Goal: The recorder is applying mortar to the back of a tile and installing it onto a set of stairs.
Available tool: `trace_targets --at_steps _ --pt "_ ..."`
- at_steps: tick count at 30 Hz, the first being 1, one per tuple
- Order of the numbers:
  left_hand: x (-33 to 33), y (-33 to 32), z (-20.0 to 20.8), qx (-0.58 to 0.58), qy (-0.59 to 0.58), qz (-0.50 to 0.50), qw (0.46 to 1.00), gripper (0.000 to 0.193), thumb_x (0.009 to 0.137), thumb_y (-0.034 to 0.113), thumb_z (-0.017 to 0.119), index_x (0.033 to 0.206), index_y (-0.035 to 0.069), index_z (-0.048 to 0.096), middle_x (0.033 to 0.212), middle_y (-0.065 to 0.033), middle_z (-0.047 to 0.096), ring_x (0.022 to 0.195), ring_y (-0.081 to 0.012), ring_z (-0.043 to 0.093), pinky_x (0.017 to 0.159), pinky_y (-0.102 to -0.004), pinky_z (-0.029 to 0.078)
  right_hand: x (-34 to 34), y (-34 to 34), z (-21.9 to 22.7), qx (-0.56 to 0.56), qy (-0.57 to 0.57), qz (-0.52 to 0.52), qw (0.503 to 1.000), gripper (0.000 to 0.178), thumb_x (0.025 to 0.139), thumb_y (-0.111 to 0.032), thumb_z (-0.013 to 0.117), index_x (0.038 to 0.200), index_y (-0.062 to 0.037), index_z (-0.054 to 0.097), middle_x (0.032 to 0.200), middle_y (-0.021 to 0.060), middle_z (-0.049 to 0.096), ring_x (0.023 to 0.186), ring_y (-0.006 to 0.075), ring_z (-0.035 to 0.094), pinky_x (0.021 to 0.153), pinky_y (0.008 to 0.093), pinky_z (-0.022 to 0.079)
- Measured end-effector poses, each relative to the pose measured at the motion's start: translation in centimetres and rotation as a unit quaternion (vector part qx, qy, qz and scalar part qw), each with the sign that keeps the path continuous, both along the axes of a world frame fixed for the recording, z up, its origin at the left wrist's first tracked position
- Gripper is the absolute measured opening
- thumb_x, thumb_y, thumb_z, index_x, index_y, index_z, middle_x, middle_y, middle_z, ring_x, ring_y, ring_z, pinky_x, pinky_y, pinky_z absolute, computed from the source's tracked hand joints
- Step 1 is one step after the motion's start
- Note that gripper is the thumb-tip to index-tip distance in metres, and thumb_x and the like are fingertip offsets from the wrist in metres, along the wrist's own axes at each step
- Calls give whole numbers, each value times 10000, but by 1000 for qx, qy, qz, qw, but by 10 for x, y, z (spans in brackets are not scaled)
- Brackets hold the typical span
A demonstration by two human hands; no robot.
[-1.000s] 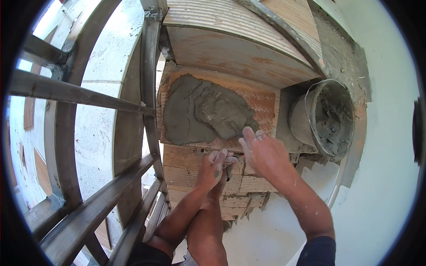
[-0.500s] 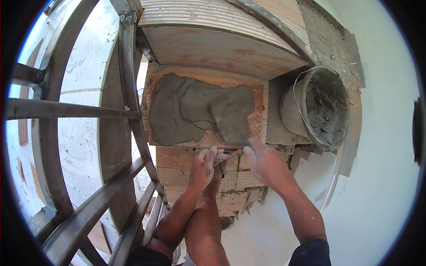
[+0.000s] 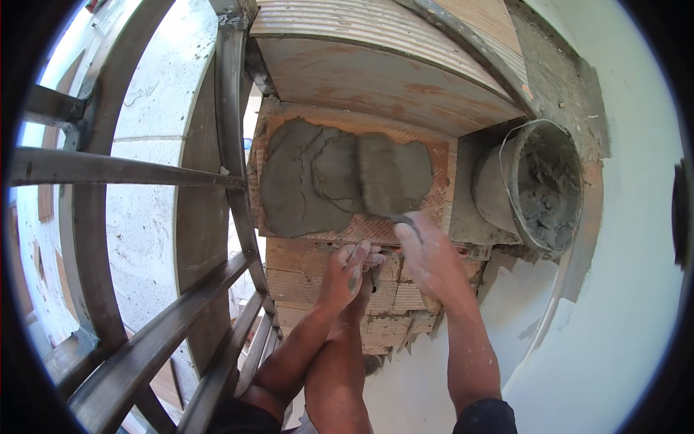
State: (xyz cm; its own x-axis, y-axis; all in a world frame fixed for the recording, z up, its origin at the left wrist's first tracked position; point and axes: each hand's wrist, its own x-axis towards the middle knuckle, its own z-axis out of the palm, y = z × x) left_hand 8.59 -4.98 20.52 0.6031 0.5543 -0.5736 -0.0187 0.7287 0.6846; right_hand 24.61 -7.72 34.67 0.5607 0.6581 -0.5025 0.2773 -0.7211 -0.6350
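Grey wet mortar [image 3: 300,181] lies in a thick, uneven layer over a tile [image 3: 439,177] whose orange ridged surface shows at the right and front edges. My right hand [image 3: 430,253] is closed round a trowel [image 3: 431,302]; the end of its wooden handle sticks out below my palm. The trowel's blade is blurred against the right half of the mortar. Just off the tile's front edge, by my knee, my left hand [image 3: 347,271] has its thumb and fingers drawn together. Whether anything is in them is hidden.
At the right stands a bucket [image 3: 510,181] of mortar, tilted, with a wire handle. A step riser [image 3: 376,76] rises behind the tile, with a bar [image 3: 470,47] on the tread above. Metal railing [image 3: 130,166] runs along the left; a pale wall [image 3: 629,239] borders the right. Tiled steps [image 3: 303,264] descend below.
My right hand has swung the trowel, turning its blade and leaving the mortar's right part smoother. My left hand keeps its pose. The whole view has shifted slightly.
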Motion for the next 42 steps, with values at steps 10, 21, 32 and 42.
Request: trace_targets --at_steps 10,21,32,42 --pt "-11 9 7 92 84 -95 988 419 1050 335 599 1065 -73 692 896 -94 747 818 -120 684 748 -274 522 -12 21 16 -60 -301 390 868 387 971 -179 563 1306 13 535 971 192 651 852 339 722 606 431 585" --pt "-5 -1 -11 -13 4 7 1000 403 1069 288 571 1089 -102 672 934 -130 765 847 -131 695 795 -272 533 33 12 7 -114 -381 371 839 415 930 -128 566 1314 20 520 989 186 650 776 339 729 615 436 595" --pt "-1 0 -2 -22 1 14 1000 347 1063 222 570 1100 -107 673 970 -156 751 899 -188 725 849 -309 569 37 -48 -21 -164 -321 160 919 374 1031 -300 534 1315 -57 544 1098 261 672 847 458 696 743 544 557" --pt "-4 4 1 -1 23 2 1000 334 1060 207 572 1061 -109 680 947 -147 749 886 -181 721 843 -303 565 5 -73 3 -66 -158 175 970 388 1027 -299 538 1322 -47 561 1102 286 680 1015 469 656 858 530 528"
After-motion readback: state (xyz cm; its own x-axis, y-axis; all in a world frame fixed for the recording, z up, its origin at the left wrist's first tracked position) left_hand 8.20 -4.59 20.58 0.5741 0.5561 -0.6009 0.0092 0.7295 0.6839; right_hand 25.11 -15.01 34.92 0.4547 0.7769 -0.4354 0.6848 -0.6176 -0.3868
